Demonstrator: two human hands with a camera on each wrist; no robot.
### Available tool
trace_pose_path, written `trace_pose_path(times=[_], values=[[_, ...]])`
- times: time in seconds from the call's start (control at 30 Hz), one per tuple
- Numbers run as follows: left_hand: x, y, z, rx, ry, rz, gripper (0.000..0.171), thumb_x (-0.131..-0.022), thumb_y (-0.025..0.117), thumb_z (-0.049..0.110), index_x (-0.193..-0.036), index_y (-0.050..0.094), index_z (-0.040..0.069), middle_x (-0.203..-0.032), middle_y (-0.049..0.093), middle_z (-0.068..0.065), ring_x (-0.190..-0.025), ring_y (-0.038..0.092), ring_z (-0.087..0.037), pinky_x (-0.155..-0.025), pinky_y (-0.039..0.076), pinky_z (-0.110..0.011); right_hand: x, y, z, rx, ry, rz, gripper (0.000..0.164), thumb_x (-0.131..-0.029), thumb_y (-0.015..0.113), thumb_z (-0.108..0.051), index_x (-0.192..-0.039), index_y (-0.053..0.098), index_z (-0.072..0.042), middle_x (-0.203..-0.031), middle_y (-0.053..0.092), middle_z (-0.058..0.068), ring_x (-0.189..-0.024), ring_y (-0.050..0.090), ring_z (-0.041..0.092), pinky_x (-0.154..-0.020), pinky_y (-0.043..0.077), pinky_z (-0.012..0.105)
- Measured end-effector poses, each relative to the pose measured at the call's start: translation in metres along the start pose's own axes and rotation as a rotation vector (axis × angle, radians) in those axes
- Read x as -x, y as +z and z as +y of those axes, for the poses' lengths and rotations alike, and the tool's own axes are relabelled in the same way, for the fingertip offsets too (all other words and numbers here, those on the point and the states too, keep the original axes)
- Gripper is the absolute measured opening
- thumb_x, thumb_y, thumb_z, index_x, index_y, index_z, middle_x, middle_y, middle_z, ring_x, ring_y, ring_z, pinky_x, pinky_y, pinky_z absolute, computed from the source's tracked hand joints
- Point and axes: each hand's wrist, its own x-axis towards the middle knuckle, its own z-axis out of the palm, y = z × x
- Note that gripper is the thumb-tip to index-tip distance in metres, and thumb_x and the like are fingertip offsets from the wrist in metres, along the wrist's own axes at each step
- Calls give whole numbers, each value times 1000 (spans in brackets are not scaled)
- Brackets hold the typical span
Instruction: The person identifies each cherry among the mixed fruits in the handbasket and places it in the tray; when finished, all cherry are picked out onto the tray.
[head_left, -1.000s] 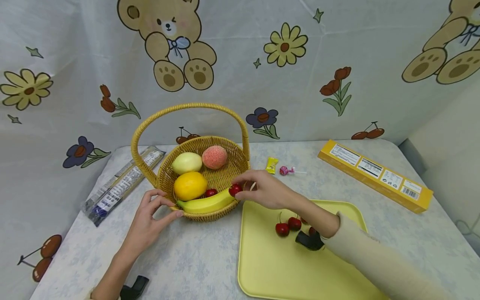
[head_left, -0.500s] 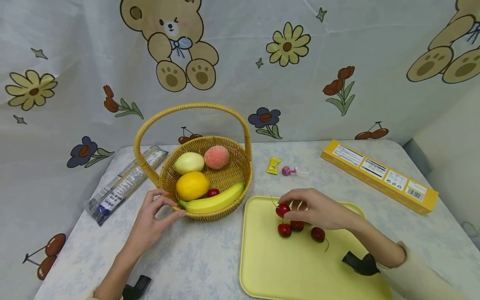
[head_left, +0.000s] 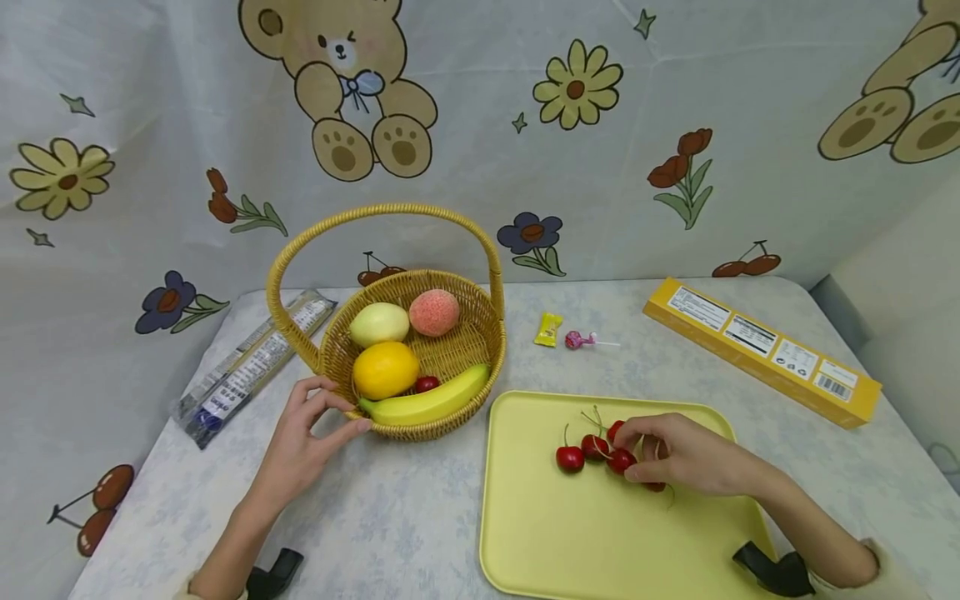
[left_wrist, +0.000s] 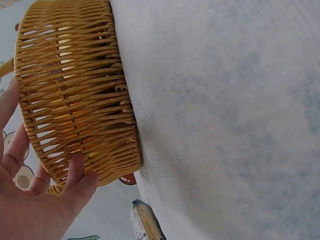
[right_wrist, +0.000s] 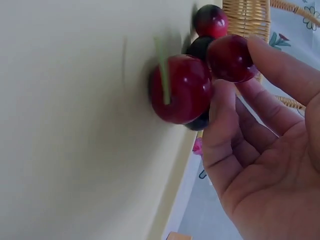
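Observation:
A wicker basket holds a peach, a pale green fruit, a lemon, a banana and one cherry. My left hand grips the basket's front-left rim; in the left wrist view its fingers bend over the woven edge. Over the yellow tray, my right hand pinches a cherry between thumb and fingers. Several more cherries lie close around it, one at the left and one with its stem up. The hand partly covers others.
Behind the tray lie a yellow-wrapped candy and a lollipop. A long orange box lies at the back right. A clear plastic packet lies left of the basket. A printed cloth hangs behind the table.
My right hand has moved from the basket's right rim, where it held a cherry, down and right over the tray among the cherries. The left hand has kept its place on the basket.

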Motion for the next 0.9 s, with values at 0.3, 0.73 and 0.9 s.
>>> trace_pose_path(times=[0.3, 0.73, 0.9], values=[[0, 0, 0, -5, 1, -2, 16, -86, 79, 16, -92, 65, 9, -128, 40, -18, -125, 40, -38, -106, 34, -66, -3, 2, 2, 73, 30, -9, 25, -90, 74, -28, -111, 68, -14, -91, 61, -6, -74, 54, 9, -58, 49, 24], [0, 0, 2, -5, 6, -1, 16, -86, 79, 15, -93, 65, 9, -127, 40, -19, -124, 40, -38, -106, 33, -67, -2, -1, -8, 155, 7, 70, 25, -93, 71, -24, -114, 68, -11, -100, 65, -5, -80, 55, 7, -64, 51, 25], [0, 0, 2, -6, -1, -2, 16, -86, 79, 15, -93, 65, 9, -127, 39, -18, -124, 41, -38, -106, 33, -67, -13, 3, -21, 151, -70, 147, 20, -95, 69, -19, -111, 68, -7, -95, 65, -8, -80, 58, 8, -67, 53, 27]])
